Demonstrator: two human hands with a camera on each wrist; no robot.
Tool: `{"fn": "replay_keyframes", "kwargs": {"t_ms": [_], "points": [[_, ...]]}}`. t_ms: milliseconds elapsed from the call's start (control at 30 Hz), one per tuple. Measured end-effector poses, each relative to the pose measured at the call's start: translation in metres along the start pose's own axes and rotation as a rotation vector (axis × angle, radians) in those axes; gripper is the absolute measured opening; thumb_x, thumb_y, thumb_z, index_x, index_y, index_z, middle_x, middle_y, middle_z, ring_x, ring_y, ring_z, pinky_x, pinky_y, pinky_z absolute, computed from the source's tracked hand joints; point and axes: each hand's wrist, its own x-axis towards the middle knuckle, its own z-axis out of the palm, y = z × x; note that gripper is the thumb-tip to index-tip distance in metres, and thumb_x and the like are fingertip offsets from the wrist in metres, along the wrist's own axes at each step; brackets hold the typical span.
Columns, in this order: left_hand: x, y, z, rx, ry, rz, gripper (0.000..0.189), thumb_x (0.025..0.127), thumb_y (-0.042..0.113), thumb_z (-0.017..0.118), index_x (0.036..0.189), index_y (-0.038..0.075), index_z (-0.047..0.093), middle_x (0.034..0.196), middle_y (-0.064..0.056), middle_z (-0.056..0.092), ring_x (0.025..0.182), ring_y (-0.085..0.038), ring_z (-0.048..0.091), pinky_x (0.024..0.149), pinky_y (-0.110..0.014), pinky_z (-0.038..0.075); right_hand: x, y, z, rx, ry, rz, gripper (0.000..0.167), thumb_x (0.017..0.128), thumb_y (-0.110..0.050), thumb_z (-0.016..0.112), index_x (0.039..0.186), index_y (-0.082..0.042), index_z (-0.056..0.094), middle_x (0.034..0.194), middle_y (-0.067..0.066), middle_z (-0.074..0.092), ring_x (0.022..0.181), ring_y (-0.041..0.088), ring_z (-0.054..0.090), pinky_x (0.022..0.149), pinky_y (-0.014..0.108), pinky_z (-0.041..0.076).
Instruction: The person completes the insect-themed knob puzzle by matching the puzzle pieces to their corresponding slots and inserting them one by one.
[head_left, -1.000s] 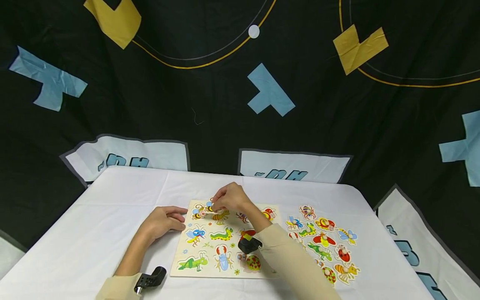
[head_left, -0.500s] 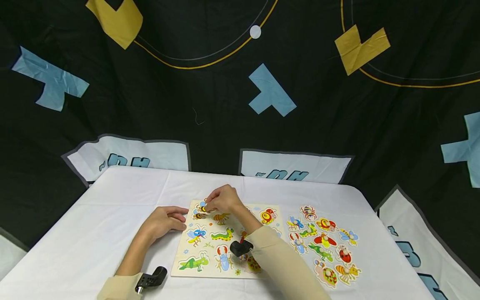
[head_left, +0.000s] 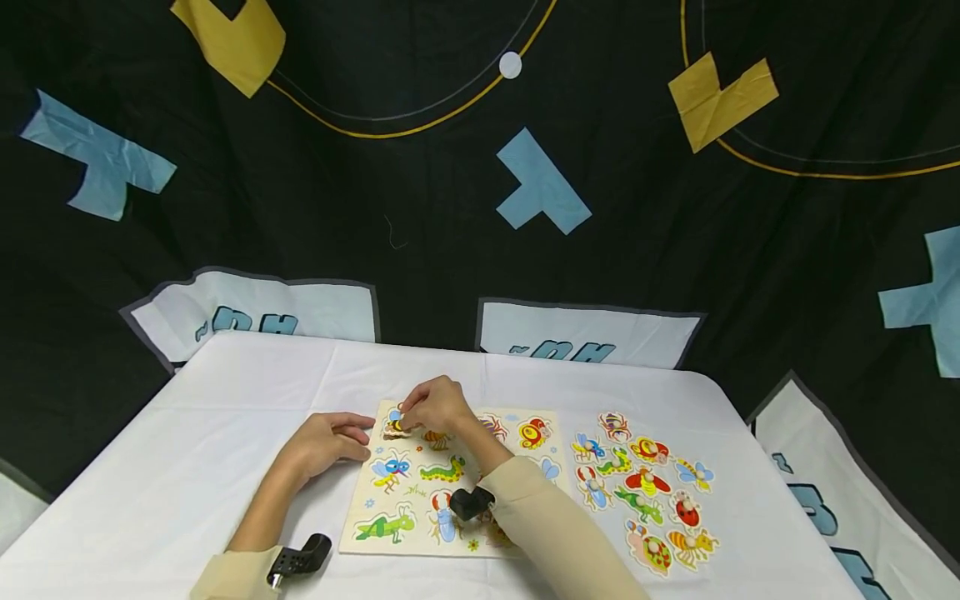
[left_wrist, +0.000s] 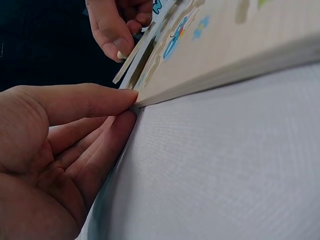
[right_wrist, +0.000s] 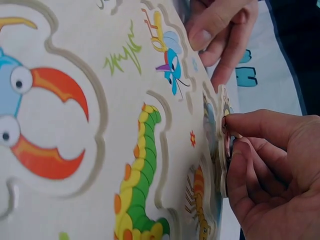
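A flat wooden insect puzzle board lies on the white table. My right hand pinches a bee puzzle piece between thumb and fingers, over the board's far left corner. The right wrist view has this piece edge-on, standing tilted just off the board, close to a printed orange insect. My left hand lies palm down on the table, its fingertips touching the board's left edge. Seen from the left wrist, the thumb and fingers meet that edge.
Several loose insect pieces with knobs lie right of the board, among them a spider, a grasshopper, a ladybird and a snail. The table ends at a dark curtain behind.
My right hand has moved left across the top of the board with the bee piece, bringing it over the bee picture at the far left corner. The left hand stays where it was.
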Motion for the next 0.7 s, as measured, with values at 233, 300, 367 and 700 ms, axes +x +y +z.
{"fn": "replay_keyframes", "kwargs": {"t_ms": [233,300,367,700], "points": [[0.0,-0.001,-0.001,0.0,-0.003,-0.004,0.056,0.073,0.005,0.083,0.127,-0.001,0.068,0.09,-0.006,0.071,0.081,-0.014,0.062,0.07,-0.028,0.051,0.0,-0.002,0.008,0.019,0.009,0.009,0.012,0.073,-0.011,0.087,0.073,-0.013,0.076,0.063,-0.006,0.068,0.059,0.006,0.054,0.053,0.019,0.041],[0.0,0.0,-0.001,-0.001,0.0,0.0,0.057,0.073,0.004,0.083,0.127,-0.001,0.067,0.091,-0.006,0.072,0.081,-0.014,0.062,0.069,-0.027,0.051,0.0,-0.002,0.009,0.024,0.011,0.01,0.011,0.074,-0.011,0.087,0.074,-0.013,0.076,0.064,-0.006,0.068,0.06,0.006,0.054,0.054,0.019,0.042],[0.0,0.0,-0.002,-0.003,0.0,0.011,0.057,0.072,0.004,0.083,0.127,-0.002,0.067,0.091,-0.006,0.072,0.08,-0.014,0.062,0.068,-0.027,0.051,-0.001,-0.002,0.01,0.023,0.015,0.012,0.011,0.074,-0.011,0.087,0.074,-0.013,0.076,0.066,-0.006,0.069,0.061,0.007,0.054,0.055,0.019,0.042],[0.0,-0.001,0.001,-0.005,-0.007,-0.007,0.056,0.073,0.004,0.083,0.127,-0.002,0.067,0.091,-0.006,0.072,0.08,-0.014,0.063,0.07,-0.028,0.052,-0.001,0.002,0.013,0.008,0.024,0.033,0.011,0.073,-0.013,0.088,0.074,-0.015,0.077,0.068,-0.008,0.07,0.064,0.007,0.053,0.056,0.02,0.04]]}}
